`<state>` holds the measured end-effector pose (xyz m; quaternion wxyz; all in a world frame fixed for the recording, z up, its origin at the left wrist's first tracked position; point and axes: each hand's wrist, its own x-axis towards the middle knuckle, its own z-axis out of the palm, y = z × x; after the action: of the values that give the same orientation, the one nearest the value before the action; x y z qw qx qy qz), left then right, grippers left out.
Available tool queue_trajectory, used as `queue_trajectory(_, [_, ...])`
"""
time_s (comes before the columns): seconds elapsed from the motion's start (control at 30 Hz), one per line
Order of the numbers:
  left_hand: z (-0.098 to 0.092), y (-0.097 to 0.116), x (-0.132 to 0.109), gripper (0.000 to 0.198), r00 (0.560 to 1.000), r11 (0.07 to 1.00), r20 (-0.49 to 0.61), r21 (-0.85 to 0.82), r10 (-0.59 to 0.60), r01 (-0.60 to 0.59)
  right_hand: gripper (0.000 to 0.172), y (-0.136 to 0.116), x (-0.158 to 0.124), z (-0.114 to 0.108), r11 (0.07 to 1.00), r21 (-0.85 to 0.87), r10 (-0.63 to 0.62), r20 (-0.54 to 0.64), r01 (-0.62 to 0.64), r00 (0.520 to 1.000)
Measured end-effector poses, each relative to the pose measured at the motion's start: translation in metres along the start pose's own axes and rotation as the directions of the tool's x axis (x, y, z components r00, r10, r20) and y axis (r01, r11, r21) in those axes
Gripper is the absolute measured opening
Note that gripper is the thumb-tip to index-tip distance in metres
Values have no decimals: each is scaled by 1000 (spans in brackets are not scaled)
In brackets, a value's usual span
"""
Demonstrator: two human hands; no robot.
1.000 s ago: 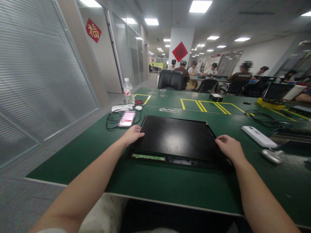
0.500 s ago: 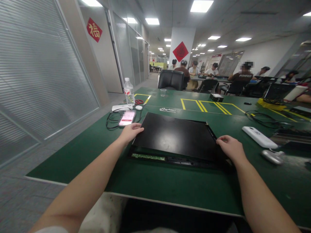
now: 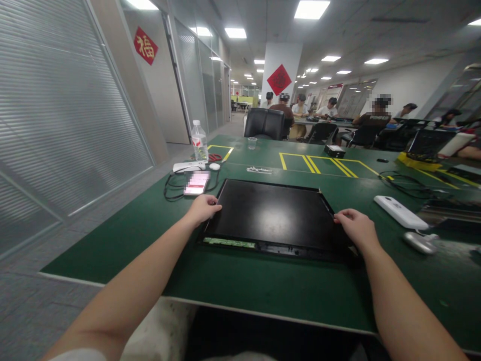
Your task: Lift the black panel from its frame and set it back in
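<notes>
A flat black display panel (image 3: 270, 210) lies in a dark frame (image 3: 296, 249) on the green table. Along the near left edge of the frame runs a narrow green circuit board (image 3: 229, 243). My left hand (image 3: 203, 208) pinches the panel's left edge between thumb and fingers. At the right edge my right hand (image 3: 355, 225) is closed the same way, with thumb and index finger at the panel's side. Both palms hover just outside the frame, and the fingertips partly hide the edges they grip.
Left of the panel are a phone (image 3: 196, 183), a coiled black cable (image 3: 169, 188) and a water bottle (image 3: 199, 141). Beyond it are a clear cup (image 3: 252, 144) and small white parts (image 3: 259, 170). A white device (image 3: 400, 212) and a silver mouse-like object (image 3: 421, 242) lie right. Several people sit farther back.
The display panel has come down from a raised, skewed position and now lies flat and lined up inside the frame. My left hand has lowered slightly with it; the right has barely moved.
</notes>
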<state>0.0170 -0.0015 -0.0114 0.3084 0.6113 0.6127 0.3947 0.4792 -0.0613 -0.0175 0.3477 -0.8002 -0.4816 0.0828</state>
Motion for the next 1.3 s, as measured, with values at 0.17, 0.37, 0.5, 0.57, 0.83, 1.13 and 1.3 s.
queue_trajectory(0.17, [0,2,0,10,999,995,31,95,12,-15,20,0,0,0,1000,-2,1,14,-1,1000])
queue_trajectory(0.37, [0,0,3,10,999,973,45,229,28,-37,21,-2,0,-1,1000,3,11,27,-11,1000])
queue_trajectory(0.5, [0,-6,6,9,995,944,52,316,80,-92,22,-3,0,-2,999,7,31,49,-32,998])
queue_trajectory(0.57, [0,-9,8,9,994,930,50,351,96,-108,22,-4,-1,-3,1000,0,26,49,-26,998])
queue_trajectory(0.83, [1,-12,10,18,991,865,52,483,124,-133,22,-4,-1,-2,1000,-11,1,34,0,999])
queue_trajectory(1.13, [1,-13,10,17,988,851,54,502,148,-155,24,-3,0,-4,999,35,18,59,-20,998])
queue_trajectory(1.3, [1,-13,11,14,984,850,58,497,169,-175,24,-4,-1,-6,999,46,26,62,-29,998])
